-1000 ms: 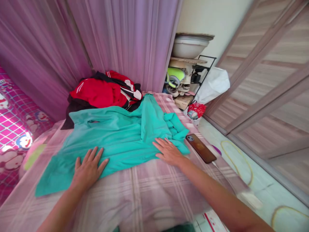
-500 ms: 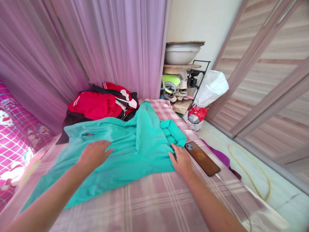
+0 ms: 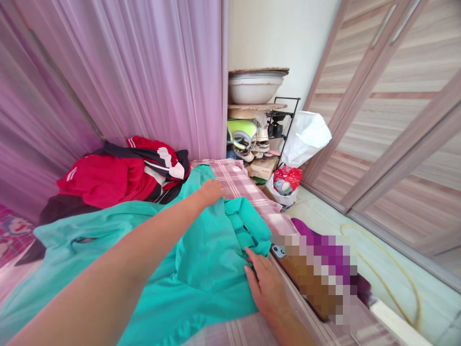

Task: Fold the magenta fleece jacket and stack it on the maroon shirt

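A teal long-sleeved garment (image 3: 205,269) lies spread over the bed, with one part folded across its middle and a bunched end near its right edge. My left hand (image 3: 212,192) reaches across it and rests on the far folded part, fingers lying over the cloth and partly foreshortened. At the garment's right edge, beside the bunched end, my right hand (image 3: 265,278) touches the fabric with its thumb and fingers apart. Just right of that hand lies a brown-cased phone (image 3: 288,262), largely blurred out by pixels.
Red and black clothes (image 3: 115,178) are heaped by the purple curtain (image 3: 162,72). A checked sheet (image 3: 230,178) covers the bed. Beyond its edge stand a shoe rack (image 3: 288,129) with a basin (image 3: 255,89) on top, bags (image 3: 306,137) and a wooden wardrobe (image 3: 389,134).
My left hand has moved forward and right, from above the garment's left part to its far folded part. My right hand stays at the right edge. The view has shifted somewhat right.
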The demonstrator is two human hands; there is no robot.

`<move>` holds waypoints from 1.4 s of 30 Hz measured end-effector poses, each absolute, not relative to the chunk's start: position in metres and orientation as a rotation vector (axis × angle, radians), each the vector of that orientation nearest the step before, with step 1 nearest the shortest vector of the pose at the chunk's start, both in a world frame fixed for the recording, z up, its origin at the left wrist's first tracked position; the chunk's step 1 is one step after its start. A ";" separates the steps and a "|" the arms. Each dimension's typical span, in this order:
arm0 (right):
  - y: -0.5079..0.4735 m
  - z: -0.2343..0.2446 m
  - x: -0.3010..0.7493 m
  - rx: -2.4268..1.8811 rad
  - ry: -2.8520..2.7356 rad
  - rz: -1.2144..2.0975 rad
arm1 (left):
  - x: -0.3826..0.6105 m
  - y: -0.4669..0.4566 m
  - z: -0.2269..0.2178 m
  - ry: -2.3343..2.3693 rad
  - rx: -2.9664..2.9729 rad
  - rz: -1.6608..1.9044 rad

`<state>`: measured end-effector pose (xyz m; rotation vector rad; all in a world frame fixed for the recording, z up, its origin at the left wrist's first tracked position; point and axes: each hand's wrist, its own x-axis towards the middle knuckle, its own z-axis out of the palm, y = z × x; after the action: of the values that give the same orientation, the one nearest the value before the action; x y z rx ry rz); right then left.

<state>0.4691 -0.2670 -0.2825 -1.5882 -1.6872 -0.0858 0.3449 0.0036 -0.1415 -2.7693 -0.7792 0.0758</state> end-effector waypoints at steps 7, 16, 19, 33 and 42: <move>-0.272 -0.275 0.467 -1.641 -1.664 -0.006 | 0.360 0.041 -0.151 -0.576 -2.559 0.411; -0.268 -0.271 0.473 -1.702 -1.602 -0.014 | 0.273 0.061 -0.073 -0.573 -2.396 0.274; -0.267 -0.272 0.476 -1.693 -1.625 -0.056 | 0.248 0.040 -0.054 -0.518 -2.350 0.263; -0.261 -0.285 0.482 -1.615 -1.636 -0.230 | 0.153 -0.061 0.009 -0.646 -2.296 0.338; -0.282 -0.266 0.477 -1.518 -1.757 -0.309 | 0.068 -0.177 -0.046 -1.628 -2.241 0.451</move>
<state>0.4767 -0.2821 -0.2661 -1.5181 -1.7570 -0.3086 0.0678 -0.1774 -0.0462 -2.2408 -1.6278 0.4506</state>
